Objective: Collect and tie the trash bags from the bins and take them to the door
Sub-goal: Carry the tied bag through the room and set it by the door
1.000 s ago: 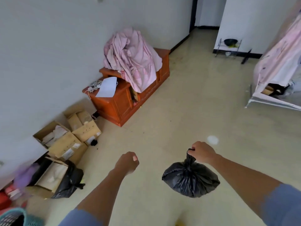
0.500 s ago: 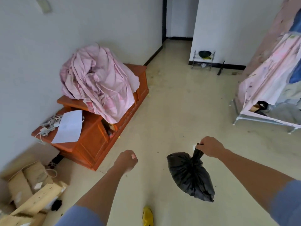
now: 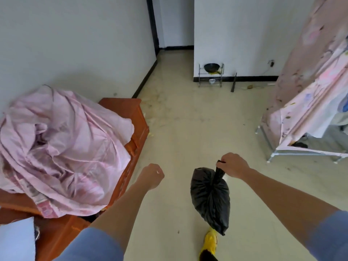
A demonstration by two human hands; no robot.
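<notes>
Black trash bag [image 3: 211, 200] hangs under right grip [image 3: 233, 165] clamping its neck, left grip [image 3: 151, 176] fisted, empty

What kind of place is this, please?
Probably a room in a home: pink bedding heaped on a wooden cabinet, a fabric wardrobe, and a small rack holding a dark bowl.

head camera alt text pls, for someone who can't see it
A person's right hand grips a black trash bag by its gathered neck above a pale floor; the left hand is an empty fist. Pink bedding is heaped on a wooden cabinet at left.
</notes>
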